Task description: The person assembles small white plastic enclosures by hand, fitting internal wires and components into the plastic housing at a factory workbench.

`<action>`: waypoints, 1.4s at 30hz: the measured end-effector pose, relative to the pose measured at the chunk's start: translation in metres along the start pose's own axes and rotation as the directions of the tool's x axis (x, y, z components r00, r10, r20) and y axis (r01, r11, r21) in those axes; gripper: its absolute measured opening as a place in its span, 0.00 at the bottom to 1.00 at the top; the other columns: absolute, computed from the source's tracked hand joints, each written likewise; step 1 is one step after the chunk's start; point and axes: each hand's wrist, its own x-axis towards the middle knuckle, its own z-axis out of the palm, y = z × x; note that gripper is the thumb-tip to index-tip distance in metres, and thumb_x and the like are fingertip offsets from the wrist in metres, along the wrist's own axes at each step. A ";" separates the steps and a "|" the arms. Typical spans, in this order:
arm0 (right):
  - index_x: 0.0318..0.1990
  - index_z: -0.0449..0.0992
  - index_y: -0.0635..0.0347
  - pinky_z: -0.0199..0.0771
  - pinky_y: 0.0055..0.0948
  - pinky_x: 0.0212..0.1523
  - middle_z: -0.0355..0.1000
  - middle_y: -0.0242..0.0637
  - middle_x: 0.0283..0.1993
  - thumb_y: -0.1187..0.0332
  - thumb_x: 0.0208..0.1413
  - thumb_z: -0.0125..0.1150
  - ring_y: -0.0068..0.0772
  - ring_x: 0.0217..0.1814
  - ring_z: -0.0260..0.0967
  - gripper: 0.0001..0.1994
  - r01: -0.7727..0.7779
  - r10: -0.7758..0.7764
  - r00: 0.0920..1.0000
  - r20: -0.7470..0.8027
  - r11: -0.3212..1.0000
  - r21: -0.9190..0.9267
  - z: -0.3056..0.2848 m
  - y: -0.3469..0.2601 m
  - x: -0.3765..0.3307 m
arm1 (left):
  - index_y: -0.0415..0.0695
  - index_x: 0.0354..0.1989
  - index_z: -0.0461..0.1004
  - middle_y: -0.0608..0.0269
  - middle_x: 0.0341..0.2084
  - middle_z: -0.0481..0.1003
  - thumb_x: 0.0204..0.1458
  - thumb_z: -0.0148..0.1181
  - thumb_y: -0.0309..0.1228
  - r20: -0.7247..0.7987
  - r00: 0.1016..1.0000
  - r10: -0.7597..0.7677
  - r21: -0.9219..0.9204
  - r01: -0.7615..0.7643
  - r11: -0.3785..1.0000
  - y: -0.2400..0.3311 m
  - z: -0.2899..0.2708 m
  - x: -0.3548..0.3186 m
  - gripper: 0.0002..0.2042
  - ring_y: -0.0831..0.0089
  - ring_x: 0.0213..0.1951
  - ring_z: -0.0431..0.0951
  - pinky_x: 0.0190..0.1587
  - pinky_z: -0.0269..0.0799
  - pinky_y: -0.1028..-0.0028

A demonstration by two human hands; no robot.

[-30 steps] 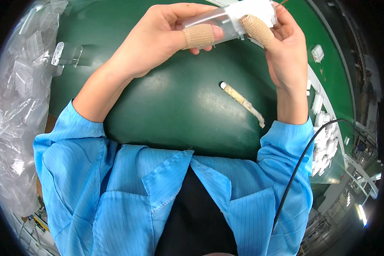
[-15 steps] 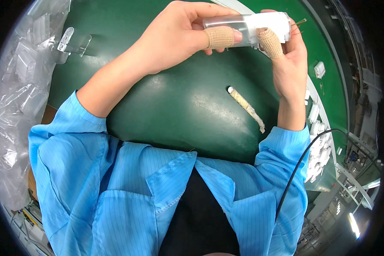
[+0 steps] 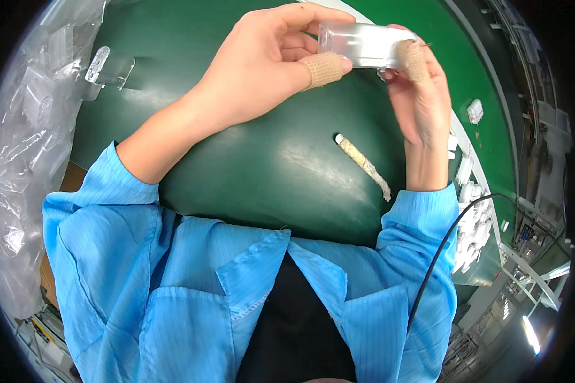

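My left hand (image 3: 268,70) is closed round a clear plastic case (image 3: 333,43), its thumb along the lower edge and its fingers behind. A white block-like piece (image 3: 378,43) lies mostly inside the case. At the case's right end, my right hand (image 3: 423,96) grips the white piece, with the thumb across its front and the fingers behind. Both thumbs wear tan knitted finger covers. Thin wire ends (image 3: 427,45) stick out past the right thumb; the rest of that end is hidden by the fingers.
On the green table (image 3: 249,166) below my hands lies a worn, tape-wrapped stick (image 3: 364,166). A clear plastic piece (image 3: 112,69) stands at the left by a bag of clear parts (image 3: 25,147). White pieces (image 3: 471,223) are heaped at the right; another white piece (image 3: 475,112) lies beyond the pale rail.
The white piece has slid further left into the clear case, and its wires show less. My right hand has moved left and slightly down, while the left hand keeps its hold.
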 end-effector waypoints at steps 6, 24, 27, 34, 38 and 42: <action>0.48 0.72 0.64 0.61 0.16 0.28 0.69 0.33 0.48 0.65 0.56 0.58 0.16 0.35 0.62 0.15 0.010 -0.006 0.998 0.062 0.998 -0.057 0.018 -0.007 -0.005 | 0.38 0.50 0.70 0.59 0.37 0.75 0.46 0.62 0.20 -0.063 0.992 0.112 -0.036 -0.115 0.993 -0.004 0.005 0.000 0.20 0.78 0.36 0.76 0.39 0.73 0.80; 0.50 0.65 0.64 0.77 0.18 0.38 0.69 0.37 0.44 0.64 0.58 0.55 0.23 0.42 0.70 0.17 -0.370 0.343 0.928 0.144 0.807 0.460 0.052 0.011 -0.019 | 0.47 0.55 0.67 0.60 0.50 0.68 0.39 0.71 0.32 0.196 0.950 0.244 -0.042 -0.240 0.970 -0.002 -0.003 0.006 0.31 0.69 0.52 0.69 0.58 0.62 0.69; 0.51 0.63 0.63 0.75 0.20 0.36 0.67 0.37 0.45 0.70 0.55 0.57 0.24 0.40 0.68 0.18 -0.194 0.194 0.981 -0.011 0.980 0.039 0.045 0.010 -0.019 | 0.46 0.53 0.70 0.59 0.46 0.69 0.38 0.71 0.31 0.085 0.978 0.189 -0.082 -0.182 0.980 0.001 -0.001 0.005 0.29 0.69 0.50 0.70 0.57 0.64 0.69; 0.55 0.68 0.57 0.71 0.22 0.34 0.61 0.37 0.52 0.78 0.40 0.63 0.26 0.41 0.64 0.29 0.532 -0.394 0.839 0.375 0.449 -0.718 0.053 -0.019 -0.027 | 0.41 0.57 0.64 0.62 0.50 0.68 0.39 0.69 0.24 0.127 0.991 -0.042 0.019 0.040 0.999 0.005 -0.001 0.000 0.32 0.73 0.49 0.70 0.54 0.66 0.72; 0.50 0.73 0.59 0.69 0.20 0.33 0.66 0.37 0.48 0.72 0.41 0.67 0.25 0.39 0.65 0.23 0.519 -0.353 0.854 0.383 0.506 -0.689 0.048 -0.017 -0.025 | 0.41 0.58 0.63 0.58 0.48 0.69 0.40 0.68 0.26 0.239 0.954 -0.181 -0.107 0.211 0.972 0.009 -0.006 0.001 0.33 0.70 0.48 0.72 0.52 0.67 0.71; 0.50 0.73 0.59 0.68 0.19 0.33 0.65 0.36 0.48 0.69 0.39 0.71 0.22 0.37 0.65 0.26 0.488 -0.332 0.872 0.358 0.545 -0.682 0.046 -0.017 -0.025 | 0.40 0.58 0.62 0.58 0.47 0.70 0.40 0.68 0.26 0.251 0.943 -0.217 -0.112 0.251 0.962 0.007 -0.007 0.001 0.32 0.69 0.47 0.72 0.51 0.68 0.70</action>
